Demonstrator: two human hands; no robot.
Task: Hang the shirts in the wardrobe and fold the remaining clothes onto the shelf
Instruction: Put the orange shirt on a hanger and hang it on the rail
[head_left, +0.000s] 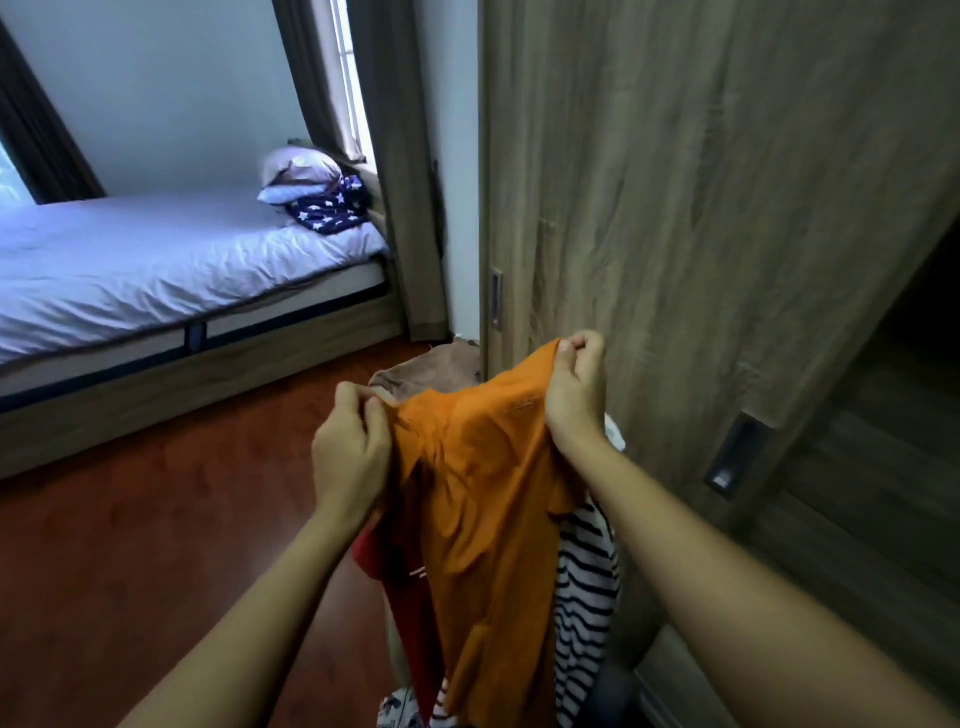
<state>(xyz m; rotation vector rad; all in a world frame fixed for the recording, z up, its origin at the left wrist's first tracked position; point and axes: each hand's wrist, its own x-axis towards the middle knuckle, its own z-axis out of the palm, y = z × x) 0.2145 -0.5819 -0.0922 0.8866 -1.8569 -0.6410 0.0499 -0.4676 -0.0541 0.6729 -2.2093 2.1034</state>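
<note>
An orange shirt (483, 499) hangs in front of me, held up by its top edge. My left hand (350, 452) pinches its left corner and my right hand (576, 395) pinches its right corner, slightly higher. Below and behind it lies a heap of clothes: a red garment (395, 577), a black-and-white striped garment (584, 597) and a brown one (426, 369). The wooden wardrobe door (701, 208) stands just to the right, with a dark opening (914, 364) at its far right edge.
A bed with a pale sheet (156, 270) fills the left, with pillows and a star-patterned blue cloth (327, 208) at its head. Reddish floor (156, 519) lies between the bed and me. Grey curtains (405, 182) hang beside the wardrobe.
</note>
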